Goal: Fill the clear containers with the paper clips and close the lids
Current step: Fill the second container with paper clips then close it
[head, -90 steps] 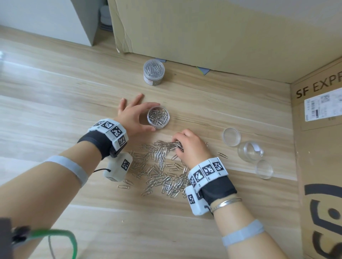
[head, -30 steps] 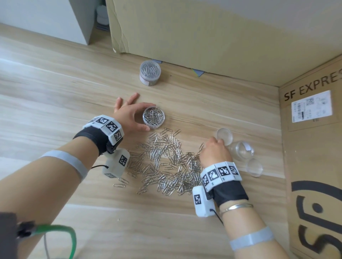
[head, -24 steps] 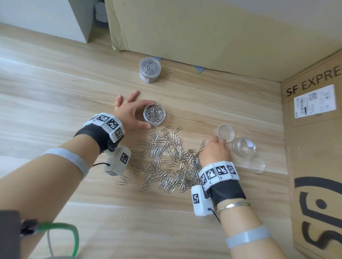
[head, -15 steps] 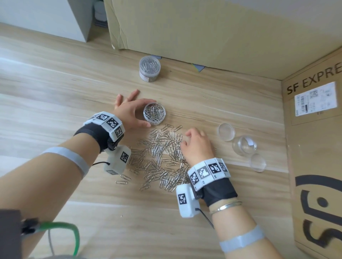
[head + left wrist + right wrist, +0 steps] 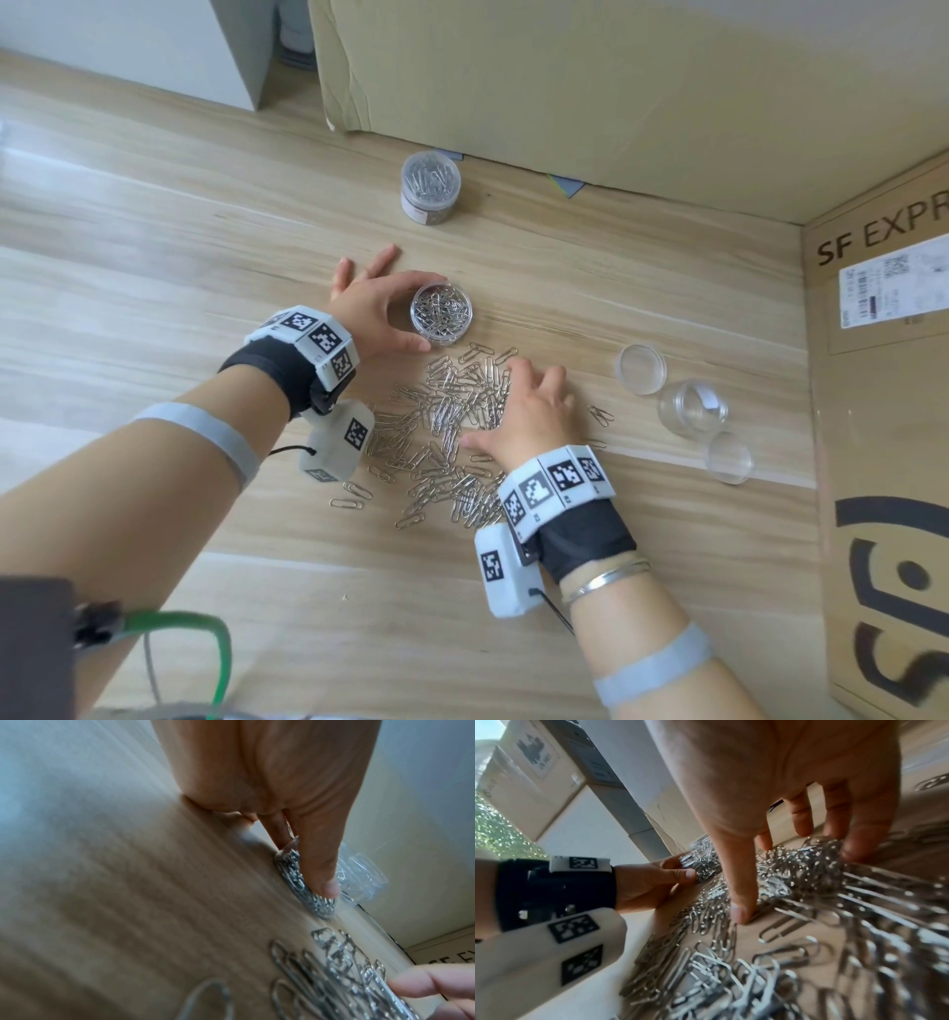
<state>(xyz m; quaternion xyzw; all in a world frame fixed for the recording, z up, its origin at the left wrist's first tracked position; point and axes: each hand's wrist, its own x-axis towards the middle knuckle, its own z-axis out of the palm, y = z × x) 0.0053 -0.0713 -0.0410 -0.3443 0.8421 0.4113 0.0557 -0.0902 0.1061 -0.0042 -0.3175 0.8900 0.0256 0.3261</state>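
A clear open container [image 5: 441, 312] half full of paper clips stands on the wooden floor. My left hand [image 5: 405, 314] grips its side between thumb and index finger; in the left wrist view the thumb [image 5: 321, 874] lies against that container [image 5: 290, 870]. Below it spreads a loose pile of paper clips [image 5: 441, 442]. My right hand [image 5: 506, 411] is spread over the pile's right part. In the right wrist view its fingers [image 5: 854, 845] touch a clump of clips [image 5: 805, 866] and the thumb presses the floor. An empty container [image 5: 693, 408] lies at the right.
A closed, full container [image 5: 430, 187] stands at the back by a large cardboard box [image 5: 616, 77]. Two clear lids [image 5: 642, 367] [image 5: 729, 457] lie beside the empty container. Another box [image 5: 883, 411] walls the right side.
My right hand left the lid at the right and came back onto the clip pile, its fingers now spread over the clips. The left hand kept its hold on the open container.
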